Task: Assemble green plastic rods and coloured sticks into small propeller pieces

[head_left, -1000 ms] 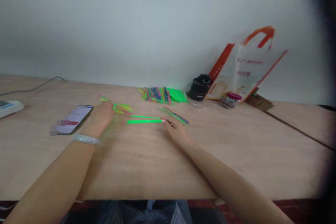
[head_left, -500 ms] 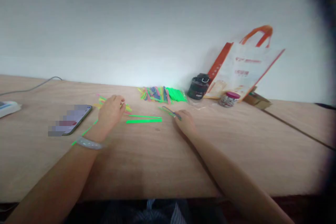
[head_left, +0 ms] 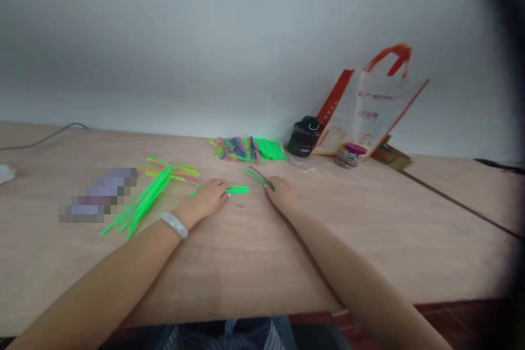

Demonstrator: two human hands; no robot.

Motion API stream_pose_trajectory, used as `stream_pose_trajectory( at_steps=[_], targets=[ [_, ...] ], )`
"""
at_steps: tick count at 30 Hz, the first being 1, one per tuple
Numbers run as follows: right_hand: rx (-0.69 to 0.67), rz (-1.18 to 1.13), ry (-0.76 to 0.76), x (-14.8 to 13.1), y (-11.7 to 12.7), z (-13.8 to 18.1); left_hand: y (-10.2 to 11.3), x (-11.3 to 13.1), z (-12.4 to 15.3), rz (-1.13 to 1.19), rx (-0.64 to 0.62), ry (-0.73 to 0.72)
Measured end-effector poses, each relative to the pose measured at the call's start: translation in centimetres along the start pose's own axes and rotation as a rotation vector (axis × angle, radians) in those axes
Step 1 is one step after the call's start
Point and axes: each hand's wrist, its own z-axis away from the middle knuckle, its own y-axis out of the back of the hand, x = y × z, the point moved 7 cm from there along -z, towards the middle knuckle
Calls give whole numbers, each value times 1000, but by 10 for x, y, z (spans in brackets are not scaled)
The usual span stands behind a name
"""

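On my bench [head_left: 246, 268] a fan of green strips [head_left: 151, 197] meets mixed-colour strips [head_left: 188, 170] at its far end, then my left hand [head_left: 210, 197] lies over some flat green pieces [head_left: 238, 190], and my right hand [head_left: 284, 194] touches a green-and-dark bunch [head_left: 257, 176], though I cannot tell whether either hand grips

Neon green blazing on the long thin strips [head_left: 150, 198]! Yellow, pink and orange across the mixed thin-strip bundle [head_left: 184, 169], pale brown grain on the wooden table [head_left: 348, 224], red-orange handle [head_left: 404, 52] on the white bag [head_left: 371, 104].
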Motion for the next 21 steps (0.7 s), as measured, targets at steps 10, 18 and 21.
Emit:
stream_pose_trajectory(
  at_steps=[10, 18, 21],
  targets=[
    [12, 19, 102, -17, 1, 10, 3, 20, 19, 38, -5, -74],
    [51, 51, 99, -19, 6, 10, 5, 28, 19, -55, 3, -54],
    [54, 50, 96, -18, 6, 10, 6, 32, 19, -67, 8, -60]
  ],
)
